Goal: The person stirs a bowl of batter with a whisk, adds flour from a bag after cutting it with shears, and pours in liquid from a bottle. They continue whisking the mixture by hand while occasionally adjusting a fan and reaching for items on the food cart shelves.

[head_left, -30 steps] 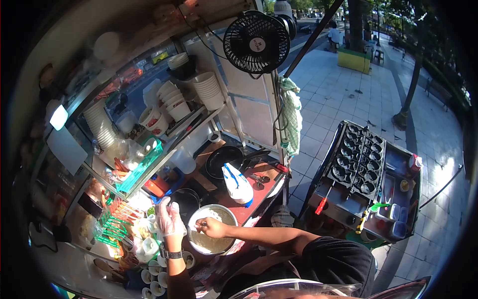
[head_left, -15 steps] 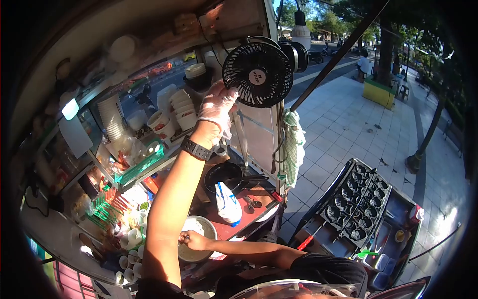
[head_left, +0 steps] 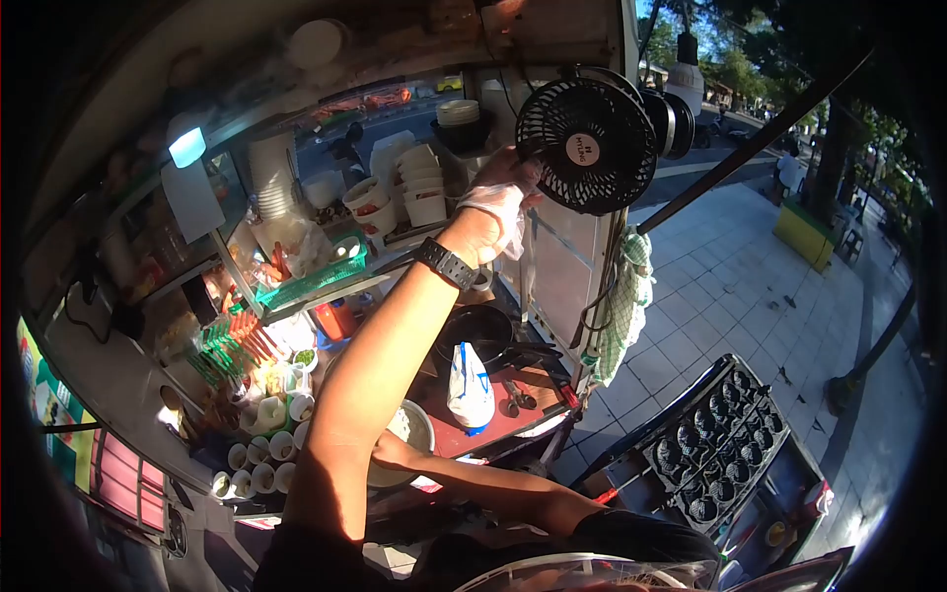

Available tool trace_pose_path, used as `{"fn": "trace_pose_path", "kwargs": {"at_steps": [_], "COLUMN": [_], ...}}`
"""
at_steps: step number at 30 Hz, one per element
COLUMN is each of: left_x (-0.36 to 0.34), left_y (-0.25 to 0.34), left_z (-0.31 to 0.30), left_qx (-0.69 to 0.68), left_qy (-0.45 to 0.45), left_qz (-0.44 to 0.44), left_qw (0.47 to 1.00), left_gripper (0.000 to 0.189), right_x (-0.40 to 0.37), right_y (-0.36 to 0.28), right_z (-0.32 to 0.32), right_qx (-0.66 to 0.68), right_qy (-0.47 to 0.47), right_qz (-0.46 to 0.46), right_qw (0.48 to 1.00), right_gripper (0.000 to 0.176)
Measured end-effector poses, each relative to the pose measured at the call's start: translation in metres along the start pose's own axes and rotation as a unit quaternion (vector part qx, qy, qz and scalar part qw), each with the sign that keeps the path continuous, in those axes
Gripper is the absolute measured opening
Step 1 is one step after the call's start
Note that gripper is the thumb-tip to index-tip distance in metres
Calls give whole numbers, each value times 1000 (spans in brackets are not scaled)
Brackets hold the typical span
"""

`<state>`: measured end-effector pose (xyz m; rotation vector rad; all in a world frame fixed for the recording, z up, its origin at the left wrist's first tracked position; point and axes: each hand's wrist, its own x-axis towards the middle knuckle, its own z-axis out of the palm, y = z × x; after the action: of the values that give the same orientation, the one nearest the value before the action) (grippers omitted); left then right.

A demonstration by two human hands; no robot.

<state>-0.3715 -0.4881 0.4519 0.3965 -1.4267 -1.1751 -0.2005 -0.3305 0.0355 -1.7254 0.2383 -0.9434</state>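
Observation:
My left hand (head_left: pixel 501 192), in a clear plastic glove and with a black watch on the wrist, is raised to a black round fan (head_left: pixel 587 148). Its fingers are closed at the fan's lower left rim. Lower down, my right hand (head_left: pixel 393 452) is at a pale bowl (head_left: pixel 427 432) with whitish contents. My left forearm covers the right fingers and part of the bowl, so anything held there is hidden. A white and blue bag (head_left: pixel 471 393) stands on the red counter beside the bowl, with a black pan (head_left: pixel 475 324) behind it.
A black moulded griddle (head_left: pixel 718 439) stands at the right. Stacked tubs (head_left: pixel 422 187) and a green basket (head_left: pixel 321 281) sit on the shelf, with several paper cups (head_left: pixel 261 466) below at left. A checked cloth (head_left: pixel 623 306) hangs by the stall post.
The view has turned left, so everything appears shifted right. My left hand stays at the fan, its thumb no longer clearly visible. My right fingers, curled at the bowl before, are now behind my forearm.

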Motion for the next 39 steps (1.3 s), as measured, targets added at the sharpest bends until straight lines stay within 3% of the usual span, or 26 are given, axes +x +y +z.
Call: {"fn": "trace_pose_path", "kwargs": {"at_steps": [4,5,6,7,8,9,12,13,14,15,17,18,19,21,22,23,25,27,28,29,30,32,35,36,37,39], "left_x": [-17,-25,-14,-23,-62,-83,-147,-170,-208,-241,-311,-349,-386,-453,-483,-514,-547,-571,-571,-580,-574,-564,-565,-574,-569,-562], "left_y": [16,20,-4,-10,26,39,6,1,28,26,39,36,37,35,31,0,-1,-32,-35,-57,-55,-56,-73,-95,-93,-81], "left_z": [7,8,-11,-22,-12,-25,-80,-96,-110,-128,-167,-188,-202,-232,-237,-254,-252,-258,-257,-261,-258,-255,-266,-275,-274,-269], "left_qx": [38,-21,-142,-33,56,126,106,92,346,337,403,393,366,473,485,414,500,518,450,454,317,123,101,411,407,195], "left_qy": [18,8,-44,-11,79,72,45,28,37,32,24,40,74,128,185,237,279,328,344,355,378,406,352,305,304,339], "left_qz": [15,46,72,68,-6,-26,55,62,95,79,32,-6,-74,-127,-168,-191,-242,-226,-288,-243,-291,-329,-309,-159,-160,-275], "left_qw": [999,999,986,997,995,989,992,994,933,938,915,919,925,862,838,858,783,757,772,780,820,844,878,844,846,878], "left_gripper": [27,30,34,42,40,39,35,32,26,22,26,27,25,24,26,31,36,43,49,48,49,52,46,45,45,46], "right_x": [0,2,8,9,13,18,24,19,16,14,19,34,43,55,53,49,42,58,66,71,68,52,54,61,66,56], "right_y": [-3,22,-18,-15,-23,-35,-28,-35,-63,-82,-19,-63,-45,-44,-39,-38,-35,-37,-40,-43,-43,-35,-53,-50,-46,-31], "right_z": [-1,-3,-18,-19,-34,-46,-50,-40,-33,-30,-49,-40,-54,-44,-27,-18,-10,-18,-19,-15,-11,7,-9,-15,-19,-2], "right_qx": [63,90,-23,44,-73,-78,20,51,24,-6,11,89,62,64,149,143,151,74,36,2,109,141,75,39,57,203], "right_qy": [-11,-11,-40,10,16,32,135,130,59,-10,61,168,163,228,233,243,133,187,237,291,308,262,250,310,358,317], "right_qz": [60,41,-40,-13,20,47,77,149,234,317,169,174,196,153,171,176,300,263,228,183,182,251,273,233,185,186], "right_qw": [996,995,998,999,997,995,988,979,970,948,984,966,965,959,946,943,932,944,944,939,927,921,926,921,913,907], "right_gripper": [35,38,38,37,36,36,33,30,29,28,21,17,20,20,23,23,24,25,27,29,28,25,24,24,25,23]}}
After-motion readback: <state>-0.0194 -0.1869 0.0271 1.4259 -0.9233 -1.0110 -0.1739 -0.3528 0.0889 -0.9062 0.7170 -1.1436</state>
